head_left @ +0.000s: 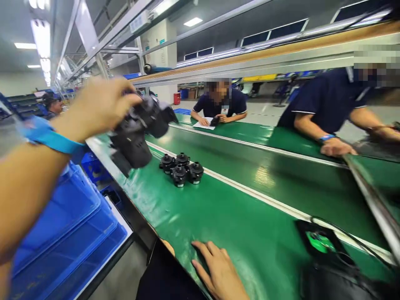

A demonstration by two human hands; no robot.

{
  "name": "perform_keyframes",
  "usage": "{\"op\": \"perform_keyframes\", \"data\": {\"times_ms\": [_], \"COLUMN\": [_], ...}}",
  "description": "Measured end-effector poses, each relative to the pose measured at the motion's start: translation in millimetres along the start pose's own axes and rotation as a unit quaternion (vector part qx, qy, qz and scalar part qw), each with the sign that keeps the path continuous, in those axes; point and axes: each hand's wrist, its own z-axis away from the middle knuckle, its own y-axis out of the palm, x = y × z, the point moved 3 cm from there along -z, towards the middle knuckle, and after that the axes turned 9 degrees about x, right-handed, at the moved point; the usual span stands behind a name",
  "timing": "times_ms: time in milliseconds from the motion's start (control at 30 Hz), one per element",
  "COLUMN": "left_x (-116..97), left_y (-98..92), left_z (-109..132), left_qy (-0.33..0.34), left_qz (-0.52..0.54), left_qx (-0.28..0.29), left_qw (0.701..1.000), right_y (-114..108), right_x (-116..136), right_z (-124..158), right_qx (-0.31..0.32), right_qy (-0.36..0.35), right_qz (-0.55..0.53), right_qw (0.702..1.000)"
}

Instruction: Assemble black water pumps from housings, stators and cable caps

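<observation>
My left hand (106, 104) is raised over the left side of the green bench, its fingers closed on a cluster of black pumps (134, 137). Motion blurs them, so I cannot tell how many it holds. Beyond and to the right of this cluster, several similar black pumps (179, 173) with short round spouts stand upright in a tight group on the green mat (175, 212). Near the front edge, my right hand (218, 271) rests on the mat with fingers apart and nothing in them.
Stacked blue bins (71, 208) stand left of the bench. At the lower right lies a black housing (337, 271) beside a green circuit board (320, 241) and a cable. A metal bar (375, 204) crosses the right side. Two co-workers (218, 102) (325, 104) work opposite.
</observation>
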Motion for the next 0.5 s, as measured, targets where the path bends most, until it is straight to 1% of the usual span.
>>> {"op": "perform_keyframes", "data": {"times_ms": [67, 100, 167, 233, 300, 367, 433, 467, 500], "left_x": [-66.2, -94.5, -140.1, -173.8, -198.9, -216.1, -221.9, -218.6, -210.1], "left_y": [42.8, 66.6, 114.6, 155.1, 186.1, 205.8, 212.7, 210.7, 204.5], "left_z": [-3.8, -3.2, 1.1, 6.5, 11.6, 17.1, 24.6, 30.0, 37.1], "left_qy": [0.085, 0.124, 0.173, 0.198, 0.205, 0.2, 0.189, 0.183, 0.176], "left_qz": [0.075, 0.112, 0.167, 0.174, 0.166, 0.154, 0.146, 0.145, 0.147], "left_qx": [0.024, 0.062, 0.155, 0.195, 0.216, 0.233, 0.244, 0.247, 0.25], "left_qw": [0.993, 0.984, 0.958, 0.945, 0.94, 0.939, 0.94, 0.94, 0.941], "right_y": [-0.1, -0.4, -1.5, -2.7, -2.9, -2.0, -0.2, 0.9, 1.9], "right_x": [2.2, 3.6, 6.0, 7.5, 7.8, 6.8, 4.2, 2.2, -0.2], "right_z": [-1.0, -0.9, -0.4, -0.8, -1.8, -2.2, -1.5, -0.8, -0.3], "right_qx": [0.013, 0.018, 0.028, 0.034, 0.03, 0.013, -0.013, -0.025, -0.035], "right_qy": [0.01, 0.014, 0.029, 0.045, 0.047, 0.031, 0.003, -0.014, -0.029], "right_qz": [-0.009, -0.015, -0.024, -0.028, -0.028, -0.024, -0.013, -0.009, -0.007], "right_qw": [1.0, 1.0, 0.999, 0.998, 0.998, 0.999, 1.0, 1.0, 0.999]}}
